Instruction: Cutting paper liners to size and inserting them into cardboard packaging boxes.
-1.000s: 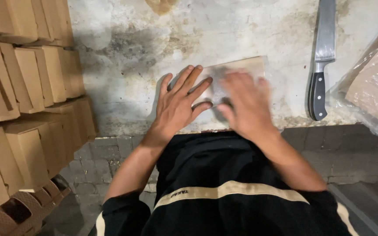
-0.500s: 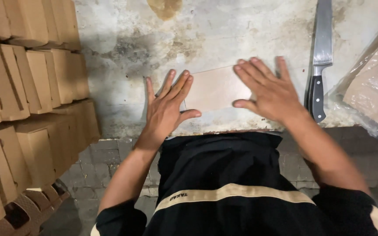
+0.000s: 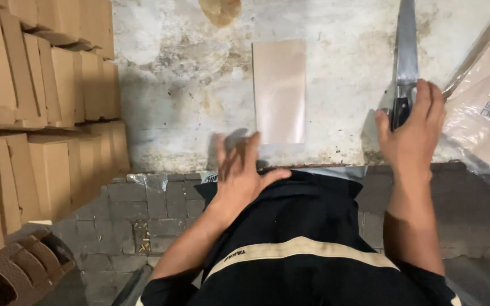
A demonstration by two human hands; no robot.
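A flat, pale pink rectangular piece lies lengthwise on the stained white worktop, with nothing touching it. My left hand hovers blurred at the worktop's near edge, just below and left of the piece, fingers spread and empty. My right hand rests over the black handle of a large knife, whose steel blade points away from me. The fingers are extended over the handle and not clearly wrapped around it.
Stacks of folded brown cardboard boxes fill the left side. A clear plastic bag with brown contents lies at the right edge of the worktop. A brick ledge runs below the worktop front.
Both hands have left the pink piece. The left hand drew back toward the near edge, and the right hand moved right onto the knife handle. The piece now lies uncovered.
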